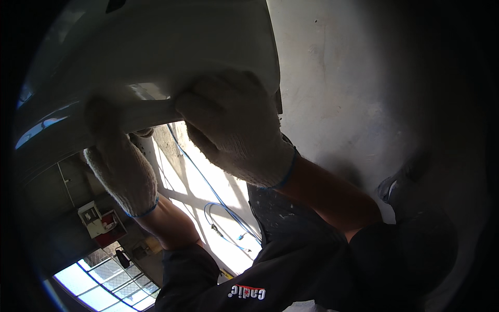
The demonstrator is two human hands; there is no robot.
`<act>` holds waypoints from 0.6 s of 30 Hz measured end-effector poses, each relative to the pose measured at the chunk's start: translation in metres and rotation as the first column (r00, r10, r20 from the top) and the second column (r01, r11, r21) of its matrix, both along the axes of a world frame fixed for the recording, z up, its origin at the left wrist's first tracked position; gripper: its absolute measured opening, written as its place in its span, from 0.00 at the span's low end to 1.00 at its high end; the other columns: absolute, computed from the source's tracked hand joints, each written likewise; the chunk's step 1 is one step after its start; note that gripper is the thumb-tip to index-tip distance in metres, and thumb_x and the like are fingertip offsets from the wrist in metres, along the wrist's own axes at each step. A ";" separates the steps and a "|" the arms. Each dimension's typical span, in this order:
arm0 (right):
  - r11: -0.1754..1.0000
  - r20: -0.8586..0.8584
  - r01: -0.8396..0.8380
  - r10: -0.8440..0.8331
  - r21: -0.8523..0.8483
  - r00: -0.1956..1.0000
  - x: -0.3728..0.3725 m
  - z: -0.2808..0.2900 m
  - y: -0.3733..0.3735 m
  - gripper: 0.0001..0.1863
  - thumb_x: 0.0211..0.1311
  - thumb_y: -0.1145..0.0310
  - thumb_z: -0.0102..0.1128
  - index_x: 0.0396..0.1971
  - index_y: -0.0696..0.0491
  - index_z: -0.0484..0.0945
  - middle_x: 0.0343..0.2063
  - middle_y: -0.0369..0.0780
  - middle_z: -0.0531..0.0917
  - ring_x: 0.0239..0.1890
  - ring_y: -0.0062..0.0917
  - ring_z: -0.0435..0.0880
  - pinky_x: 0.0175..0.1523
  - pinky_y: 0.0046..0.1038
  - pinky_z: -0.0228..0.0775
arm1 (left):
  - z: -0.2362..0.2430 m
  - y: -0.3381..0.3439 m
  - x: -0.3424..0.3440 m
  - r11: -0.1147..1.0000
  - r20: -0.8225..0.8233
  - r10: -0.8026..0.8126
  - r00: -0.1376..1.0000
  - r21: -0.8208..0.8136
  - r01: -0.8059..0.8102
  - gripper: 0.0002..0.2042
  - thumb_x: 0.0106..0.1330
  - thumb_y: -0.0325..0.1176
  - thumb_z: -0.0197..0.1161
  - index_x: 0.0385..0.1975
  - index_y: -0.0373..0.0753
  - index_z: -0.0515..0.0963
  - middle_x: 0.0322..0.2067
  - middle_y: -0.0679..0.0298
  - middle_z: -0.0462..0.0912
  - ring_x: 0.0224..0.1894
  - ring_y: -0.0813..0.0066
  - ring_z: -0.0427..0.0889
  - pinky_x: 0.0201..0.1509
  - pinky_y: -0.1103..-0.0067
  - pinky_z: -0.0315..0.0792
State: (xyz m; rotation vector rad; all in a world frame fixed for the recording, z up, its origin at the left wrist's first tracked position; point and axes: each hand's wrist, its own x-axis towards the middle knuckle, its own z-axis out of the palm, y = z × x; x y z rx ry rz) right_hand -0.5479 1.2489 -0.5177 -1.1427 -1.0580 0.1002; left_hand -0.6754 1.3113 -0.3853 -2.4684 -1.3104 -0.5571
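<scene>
A large, glossy dark grey car body panel [171, 47] fills the upper left, curved and reflecting light. Its lower edge runs between my two hands. My left hand [122, 169], in a white knitted glove with a blue cuff hem, grips that edge; its fingers lie on the shaded face and a gloved fingertip shows below the edge. My right hand [236, 130], gloved the same way, is closed at the edge near the panel's right corner, with fingers bent. Shade hides part of its fingertips. No tool shows in either hand.
Blue hoses or cables [228, 210] with connectors lie on the sunlit floor below the hands. A red and white cabinet or cart [101, 223] stands at the lower left, near a gridded window [112, 281]. Pale concrete floor [332, 78] spreads to the right, with my shoe [390, 190] on it.
</scene>
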 end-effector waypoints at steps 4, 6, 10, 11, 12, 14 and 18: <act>1.000 0.016 -0.001 0.002 -0.027 1.000 -0.007 -0.018 0.003 0.07 0.54 0.70 0.71 0.34 0.48 0.85 0.35 0.35 0.83 0.40 0.29 0.83 0.49 0.36 0.74 | 0.009 0.011 -0.021 0.901 -0.430 -0.148 0.891 0.313 0.301 0.25 0.83 0.43 0.42 0.65 0.28 0.72 0.52 0.39 0.81 0.45 0.50 0.87 0.49 0.62 0.82; 0.996 0.003 -0.065 0.065 -0.063 0.998 0.001 0.008 -0.001 0.07 0.59 0.67 0.68 0.37 0.48 0.87 0.40 0.34 0.86 0.46 0.27 0.85 0.55 0.36 0.75 | 0.007 0.009 -0.016 0.961 -0.224 -0.097 0.970 0.231 0.149 0.24 0.84 0.41 0.39 0.65 0.28 0.71 0.56 0.39 0.79 0.51 0.50 0.85 0.52 0.66 0.82; 1.000 0.010 0.027 -0.027 0.009 1.000 -0.002 -0.022 0.009 0.06 0.55 0.68 0.70 0.32 0.47 0.84 0.32 0.33 0.84 0.39 0.26 0.83 0.46 0.35 0.75 | 0.010 0.010 -0.020 0.919 -0.449 0.009 0.893 0.356 0.171 0.24 0.84 0.40 0.37 0.65 0.29 0.72 0.54 0.41 0.80 0.45 0.57 0.87 0.45 0.71 0.85; 0.997 0.032 0.025 -0.022 -0.070 0.999 0.001 -0.024 0.004 0.05 0.56 0.66 0.70 0.31 0.47 0.84 0.33 0.33 0.84 0.40 0.26 0.83 0.46 0.34 0.74 | 0.011 0.006 -0.021 0.913 -0.485 0.108 0.868 0.393 0.106 0.24 0.85 0.41 0.38 0.65 0.30 0.72 0.52 0.41 0.81 0.43 0.59 0.87 0.43 0.72 0.85; 0.999 -0.027 0.002 -0.004 -0.048 1.000 -0.001 -0.019 0.002 0.05 0.56 0.66 0.70 0.31 0.47 0.84 0.33 0.32 0.84 0.41 0.25 0.83 0.47 0.33 0.74 | 0.011 0.006 -0.020 0.940 -0.401 0.115 0.909 0.341 0.031 0.24 0.85 0.41 0.38 0.65 0.30 0.72 0.50 0.42 0.82 0.42 0.61 0.88 0.41 0.72 0.85; 0.999 -0.144 -0.036 0.036 0.003 0.989 -0.002 0.012 0.005 0.05 0.56 0.65 0.71 0.31 0.47 0.83 0.33 0.32 0.84 0.42 0.25 0.83 0.48 0.33 0.74 | 0.011 0.004 -0.011 0.988 -0.073 0.093 0.993 0.127 -0.083 0.24 0.85 0.42 0.39 0.65 0.30 0.71 0.48 0.44 0.83 0.40 0.63 0.88 0.39 0.73 0.86; 0.999 0.029 0.026 -0.025 -0.047 0.999 -0.001 0.002 0.006 0.06 0.55 0.66 0.70 0.33 0.48 0.84 0.33 0.31 0.83 0.42 0.25 0.83 0.47 0.34 0.75 | 0.015 0.016 -0.025 0.997 -0.066 -0.033 0.997 0.074 0.038 0.23 0.85 0.42 0.39 0.66 0.30 0.71 0.45 0.47 0.84 0.38 0.64 0.89 0.37 0.75 0.87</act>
